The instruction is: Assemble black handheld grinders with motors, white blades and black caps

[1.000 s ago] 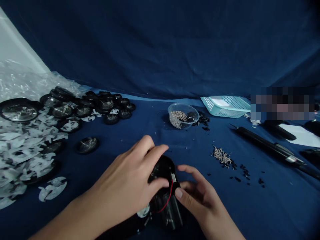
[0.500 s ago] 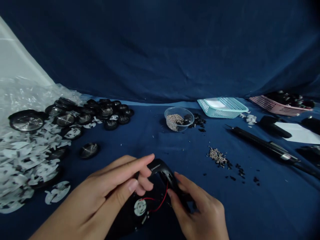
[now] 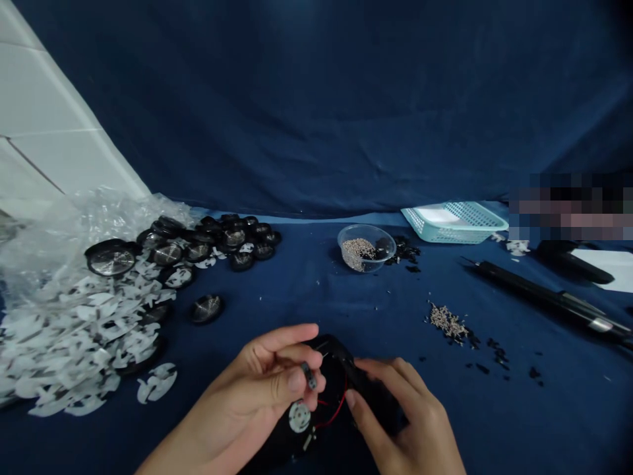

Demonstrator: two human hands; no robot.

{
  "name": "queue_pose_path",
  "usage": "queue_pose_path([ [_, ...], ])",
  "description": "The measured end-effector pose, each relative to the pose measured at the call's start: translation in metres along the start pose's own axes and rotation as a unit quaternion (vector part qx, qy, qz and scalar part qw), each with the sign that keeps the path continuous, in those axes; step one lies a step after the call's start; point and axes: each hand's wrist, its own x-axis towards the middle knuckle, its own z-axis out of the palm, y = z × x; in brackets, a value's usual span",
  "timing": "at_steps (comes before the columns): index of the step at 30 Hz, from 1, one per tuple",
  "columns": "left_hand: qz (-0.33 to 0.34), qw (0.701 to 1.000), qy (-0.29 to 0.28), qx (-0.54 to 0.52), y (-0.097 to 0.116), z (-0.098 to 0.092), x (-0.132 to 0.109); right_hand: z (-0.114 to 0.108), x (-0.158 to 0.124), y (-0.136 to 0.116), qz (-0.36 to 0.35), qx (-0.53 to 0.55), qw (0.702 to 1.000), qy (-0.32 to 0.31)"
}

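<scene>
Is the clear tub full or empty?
Partly full: metal bits heap on the left inside the tub, with bare wall showing behind.

Black housing (image 3: 368, 390), tilted, red wire (image 3: 337, 413) curving alongside, small dark part (image 3: 309, 377) held nearby

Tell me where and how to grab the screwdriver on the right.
Probably the middle of the screwdriver's handle, from above and the near side, gripping across its length: the long handle lies slantwise on the blue cloth, thin tip pointing away leftward.

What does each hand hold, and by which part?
Left hand: a small dark piece, by its sides. Right hand: a black housing, by its right side.
</scene>
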Motion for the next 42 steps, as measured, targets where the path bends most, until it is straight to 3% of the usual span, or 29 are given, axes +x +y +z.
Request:
queue_pose_path([
  [3, 0.012, 1.000, -0.010, -0.010, -0.001, -0.002, 0.000, -0.006, 0.005, 0.003, 0.027, 0.045, 0.998, -0.044],
  [7, 0.013, 1.000, 0.006, 0.017, -0.001, -0.003, 0.000, -0.006, 0.013, 0.006, 0.133, 0.148, 0.973, -0.119],
  [10, 0.003, 0.999, 0.030, 0.039, -0.001, -0.003, 0.000, -0.005, 0.015, 0.005, 0.211, 0.236, 0.940, -0.127],
  [13, -0.010, 0.999, 0.031, 0.029, -0.001, -0.003, 0.000, -0.006, 0.015, 0.005, 0.246, 0.218, 0.934, -0.139],
  [17, -0.012, 1.000, 0.017, 0.012, 0.000, -0.003, 0.001, -0.009, 0.012, 0.009, 0.204, 0.108, 0.958, -0.168],
  [21, -0.020, 1.000, 0.016, 0.008, 0.000, -0.003, 0.001, -0.007, 0.011, 0.009, 0.152, 0.063, 0.972, -0.167],
  [25, -0.021, 0.998, 0.048, 0.022, 0.001, -0.001, 0.000, -0.007, 0.010, 0.004, 0.146, 0.079, 0.980, -0.110],
  [34, -0.034, 0.993, 0.082, 0.077, 0.001, 0.003, -0.005, -0.008, 0.009, 0.001, 0.138, 0.134, 0.975, -0.109],
  [38, -0.039, 0.983, 0.093, 0.151, 0.002, 0.005, -0.005, -0.008, 0.009, 0.003, 0.084, 0.135, 0.983, -0.089],
  [42, -0.035, 0.955, 0.124, 0.266, -0.001, 0.012, -0.008, -0.008, 0.008, 0.005, 0.028, 0.099, 0.993, -0.060],
])
